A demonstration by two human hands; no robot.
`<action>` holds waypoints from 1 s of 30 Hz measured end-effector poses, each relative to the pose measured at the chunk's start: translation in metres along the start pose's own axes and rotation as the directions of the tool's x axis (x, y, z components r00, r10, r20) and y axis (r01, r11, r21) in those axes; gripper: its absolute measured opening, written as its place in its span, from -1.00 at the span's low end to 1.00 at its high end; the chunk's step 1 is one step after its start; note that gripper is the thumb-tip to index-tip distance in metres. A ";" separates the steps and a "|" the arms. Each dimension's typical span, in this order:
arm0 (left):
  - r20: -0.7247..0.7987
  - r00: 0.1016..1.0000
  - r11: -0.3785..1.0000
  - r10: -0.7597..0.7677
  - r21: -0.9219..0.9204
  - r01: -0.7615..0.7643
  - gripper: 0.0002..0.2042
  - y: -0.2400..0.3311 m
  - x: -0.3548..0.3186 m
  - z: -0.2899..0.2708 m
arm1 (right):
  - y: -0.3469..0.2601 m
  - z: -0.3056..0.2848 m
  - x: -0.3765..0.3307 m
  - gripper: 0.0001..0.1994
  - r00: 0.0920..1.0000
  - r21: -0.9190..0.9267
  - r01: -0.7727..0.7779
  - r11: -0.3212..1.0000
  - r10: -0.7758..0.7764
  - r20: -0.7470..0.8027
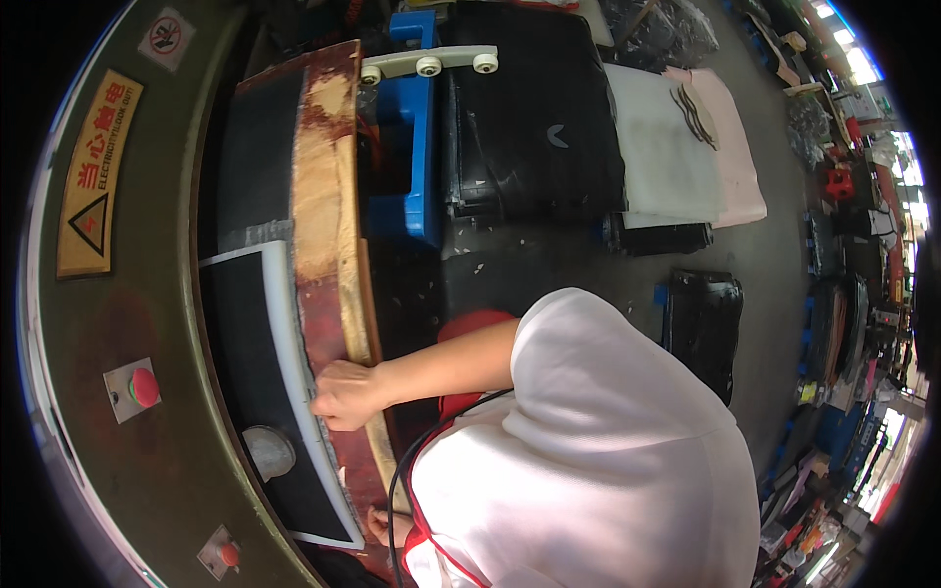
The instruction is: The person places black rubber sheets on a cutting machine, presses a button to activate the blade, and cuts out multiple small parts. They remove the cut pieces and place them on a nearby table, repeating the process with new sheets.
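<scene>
The white frame (292,353) lies over a dark bed, between the green machine housing (137,470) and the worn wooden surface (316,235); whether the dark centre belongs to the frame or to the bed cannot be determined. The right hand (348,395) is curled, with its fingertips at the frame's long near edge; whether it pinches that edge or only presses against it cannot be told. The left hand (385,529) is near the lower corner of the frame, fingers bent and partly hidden by a black cable (395,480); its grip cannot be told. Likely faults: uneven pressure from the two hands could skew the frame or flex its narrow border; a tilt could cause the round whitish piece (268,453), which appears unsecured, to slide. The cable hangs beside the left hand and could snag on the sleeve or the frame corner. The splintered timber edge could scratch the wrist resting over it. If the housing encloses a moving press, fingers inside the gap would be at risk; a red button (145,388) is mounted on the housing face. Containers: a translucent plastic bag (676,34) lies beyond the black stack (534,108); its contents cannot be identified. The blue plastic frame (421,127) beside that stack may be a crate; no contents can be confirmed.
</scene>
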State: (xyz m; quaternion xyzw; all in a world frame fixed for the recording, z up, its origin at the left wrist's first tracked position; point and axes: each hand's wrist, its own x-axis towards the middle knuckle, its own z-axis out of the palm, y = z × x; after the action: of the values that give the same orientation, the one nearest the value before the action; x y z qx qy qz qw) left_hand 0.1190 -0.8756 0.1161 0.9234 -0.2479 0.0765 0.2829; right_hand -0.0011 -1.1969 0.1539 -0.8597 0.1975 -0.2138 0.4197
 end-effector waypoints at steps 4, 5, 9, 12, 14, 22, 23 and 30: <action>-0.020 0.995 0.988 0.100 0.119 -0.097 -0.80 0.025 -0.049 -0.019 | -0.022 0.003 0.001 -0.40 0.984 0.032 0.163 0.986 -0.160 -0.081; 0.018 0.999 0.986 0.033 0.164 -0.035 -0.81 0.033 -0.053 -0.028 | -0.027 0.006 -0.001 -0.29 0.981 0.002 0.189 0.982 -0.189 0.048; -0.134 0.990 0.999 0.032 0.000 -0.033 -0.69 0.066 -0.047 -0.047 | -0.047 0.018 -0.026 -0.06 0.951 -0.007 0.219 0.976 -0.212 0.225; 0.109 0.992 0.989 0.068 0.127 -0.082 -0.54 0.083 -0.050 -0.038 | -0.048 0.014 -0.049 -0.14 0.944 -0.082 0.329 0.941 -0.330 0.005; 0.084 0.991 0.971 0.102 0.209 -0.118 -0.54 0.087 -0.059 -0.036 | -0.048 0.005 -0.055 -0.18 0.973 0.053 0.228 0.972 -0.226 -0.043; 0.097 0.995 0.977 0.025 0.209 -0.045 -0.53 0.083 -0.085 -0.049 | -0.050 -0.084 -0.050 -0.15 1.000 -0.017 -0.015 1.000 0.015 -0.002; 0.086 0.996 0.975 0.037 0.213 -0.055 -0.53 0.085 -0.085 -0.049 | -0.046 -0.085 -0.050 -0.15 0.995 -0.117 0.099 0.988 -0.099 0.013; 0.003 0.999 0.978 0.042 0.204 -0.042 -0.58 0.085 -0.065 -0.042 | -0.005 -0.061 -0.044 -0.13 0.980 -0.220 0.199 0.955 -0.200 0.015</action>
State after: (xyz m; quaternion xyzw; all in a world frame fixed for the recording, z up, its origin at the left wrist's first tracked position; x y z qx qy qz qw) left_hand 0.0199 -0.8858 0.1733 0.9421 -0.2581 0.1081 0.1850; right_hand -0.0700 -1.2103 0.1831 -0.9156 0.1339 -0.2351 0.2974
